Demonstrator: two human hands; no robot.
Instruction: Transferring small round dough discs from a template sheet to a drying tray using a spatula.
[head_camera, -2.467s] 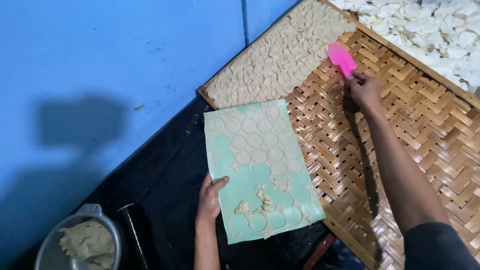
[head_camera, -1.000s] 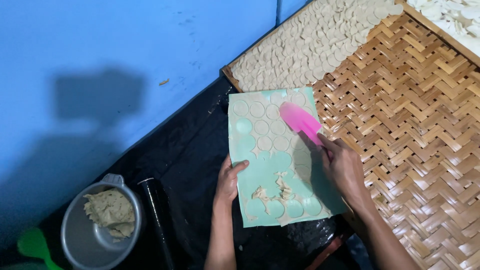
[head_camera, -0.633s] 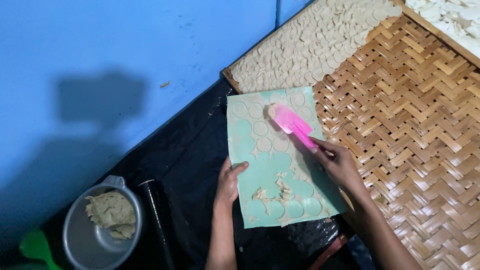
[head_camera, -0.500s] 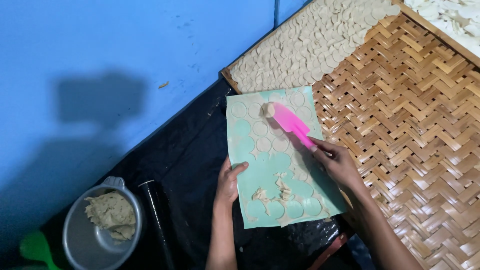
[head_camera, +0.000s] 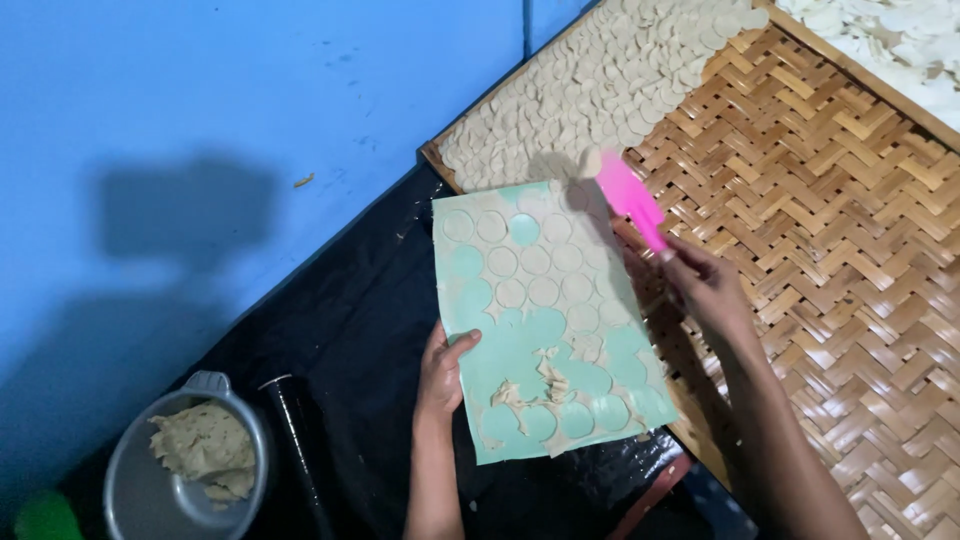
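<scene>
A grey metal bowl of beige dough sits left of the green cutting mat. The left hand grips the mat's left edge; at its upper right, the right hand holds a pink spatula over the woven bamboo tray.

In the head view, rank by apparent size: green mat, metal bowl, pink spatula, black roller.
1. green mat, clearly largest.
2. metal bowl, partly cut off by the frame edge.
3. black roller and pink spatula: too alike, and the spatula is blurred.
</scene>
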